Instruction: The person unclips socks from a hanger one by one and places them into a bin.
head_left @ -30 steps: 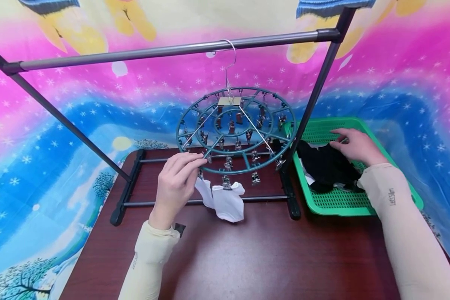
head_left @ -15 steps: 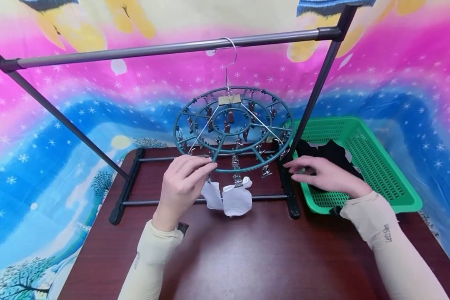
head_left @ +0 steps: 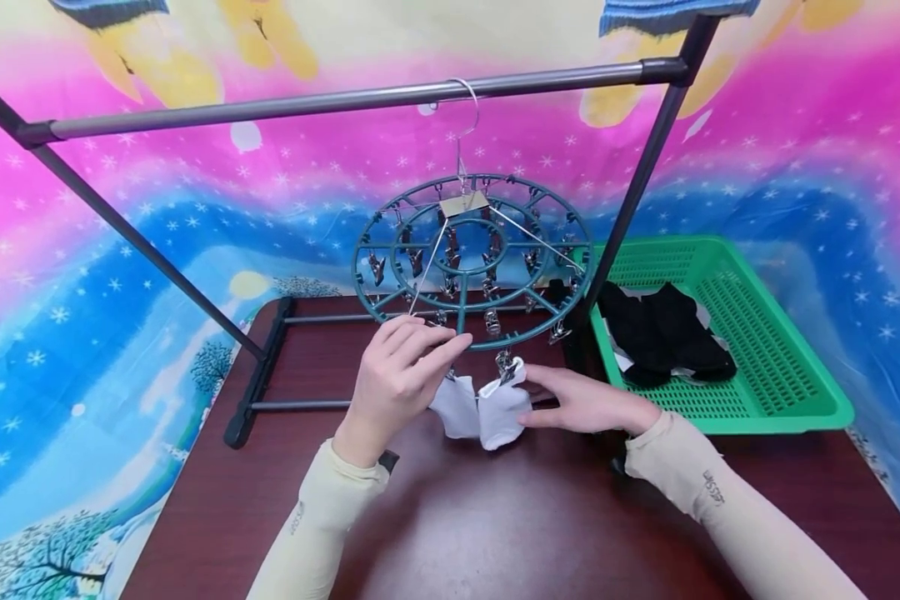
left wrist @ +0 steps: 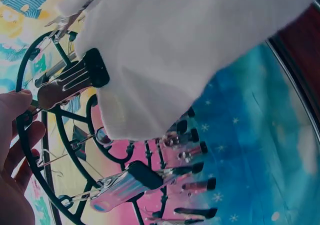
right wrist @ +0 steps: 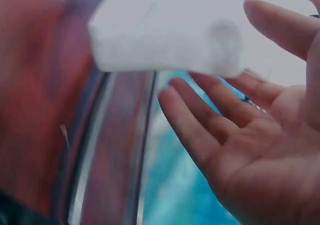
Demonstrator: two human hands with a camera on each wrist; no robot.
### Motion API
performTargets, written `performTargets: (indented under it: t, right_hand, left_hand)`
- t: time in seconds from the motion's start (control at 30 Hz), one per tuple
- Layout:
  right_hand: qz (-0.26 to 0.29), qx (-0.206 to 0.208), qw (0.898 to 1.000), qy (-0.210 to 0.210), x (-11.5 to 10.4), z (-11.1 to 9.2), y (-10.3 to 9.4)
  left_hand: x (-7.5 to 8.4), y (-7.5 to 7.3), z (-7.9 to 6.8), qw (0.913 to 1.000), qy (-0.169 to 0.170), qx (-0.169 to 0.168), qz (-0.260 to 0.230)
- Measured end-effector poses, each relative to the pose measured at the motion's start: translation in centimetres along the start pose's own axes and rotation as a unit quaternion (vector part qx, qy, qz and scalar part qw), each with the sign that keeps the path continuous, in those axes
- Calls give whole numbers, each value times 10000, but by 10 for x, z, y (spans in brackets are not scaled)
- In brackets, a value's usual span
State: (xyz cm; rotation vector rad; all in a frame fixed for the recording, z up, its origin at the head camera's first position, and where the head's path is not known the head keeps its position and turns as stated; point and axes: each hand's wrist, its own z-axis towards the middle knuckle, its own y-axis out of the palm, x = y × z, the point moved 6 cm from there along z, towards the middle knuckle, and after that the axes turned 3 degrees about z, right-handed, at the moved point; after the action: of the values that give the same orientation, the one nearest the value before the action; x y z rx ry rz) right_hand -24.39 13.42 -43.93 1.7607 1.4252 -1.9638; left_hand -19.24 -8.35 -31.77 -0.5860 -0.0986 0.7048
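Note:
A round dark-green clip hanger [head_left: 462, 307] with metal clips hangs from the rack's bar. My left hand [head_left: 397, 379] holds the front of its outer ring, thumb and fingers on either side of it in the left wrist view. Two white socks [head_left: 503, 417] hang from clips at the front, just right of my left hand. One clip [left wrist: 75, 82] bites the white cloth close beside the left thumb. My right hand [head_left: 588, 400], thumb and fingers spread apart, is at the right-hand sock. In the right wrist view its fingers [right wrist: 190, 122] reach behind the white cloth [right wrist: 160, 45].
A dark metal rack [head_left: 360, 100] stands on the reddish-brown table [head_left: 540, 533]. At the right, a green plastic basket [head_left: 787, 367] holds black socks [head_left: 663, 329] with some white and grey among them. A printed cloth backdrop [head_left: 195, 217] closes off the back.
My right hand has left the basket and moved left to the hanging socks. My left hand has shifted right with the ring, which has turned, carrying the white socks to the right.

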Motion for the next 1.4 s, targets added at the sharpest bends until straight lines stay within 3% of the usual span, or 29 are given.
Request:
performTargets:
  t: [0.27, 0.73, 1.1, 1.2, 1.3, 1.4]
  right_hand:
    - [72, 326, 9994, -117, 5, 1, 0]
    - [189, 896, 9956, 181, 8, -43, -38]
    - [-894, 1639, 9824, -16, -1, -61, -59]
    - [-1036, 1619, 9813, -67, -2, -62, -58]
    - [-1242, 1604, 9791, -124, -4, -63, -55]
    - [-1407, 1640, 9761, -215, -8, -64, -55]
  left_hand:
    - [1, 4, -2, 9999, -62, -72, 66]
    - [-3, 2, -5, 9989, -329, 325, -81]
    - [-5, 6, -11, 9964, -658, 507, 193]
    - [2, 9, -14, 9953, -459, 807, 259]
    - [19, 15, -16, 9928, 198, 1144, 284]
    - [39, 29, -19, 9919, 726, 1016, 225]
